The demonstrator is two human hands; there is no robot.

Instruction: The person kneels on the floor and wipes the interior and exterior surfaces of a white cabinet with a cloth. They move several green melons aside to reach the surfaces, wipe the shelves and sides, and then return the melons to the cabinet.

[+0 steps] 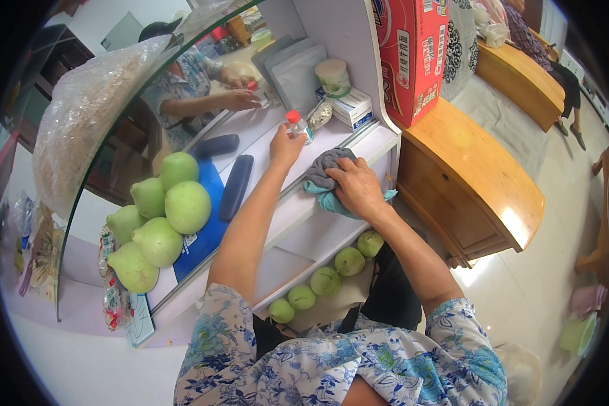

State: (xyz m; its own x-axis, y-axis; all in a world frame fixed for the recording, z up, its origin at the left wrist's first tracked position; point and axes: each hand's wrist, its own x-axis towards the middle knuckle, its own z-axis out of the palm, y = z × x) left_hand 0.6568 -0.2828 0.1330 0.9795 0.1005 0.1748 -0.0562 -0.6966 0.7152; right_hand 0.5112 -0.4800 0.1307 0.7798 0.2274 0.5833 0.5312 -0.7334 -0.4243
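The fingers of my left hand (285, 147) are around a small clear bottle (300, 130) with a red cap, above the white shelf (264, 152). Whether its base touches the shelf I cannot tell. My right hand (360, 185) grips a bunched grey cloth (320, 170) at the shelf's front edge. A teal cloth (330, 202) hangs beneath that palm. Just behind the bottle lies a clear pouch of pale pieces (320, 115). A white box (354, 107) with a patterned round container (333, 78) on top stands in the corner.
A mirror (132, 101) backs the shelf and reflects both hands. Left are pale green gourds (188, 208), a dark blue case (236, 188) and a blue sheet (193, 259). More gourds (326, 281) line the base. Right stand a red carton (411, 61), wooden cabinet (477, 177) and seated person (535, 45).
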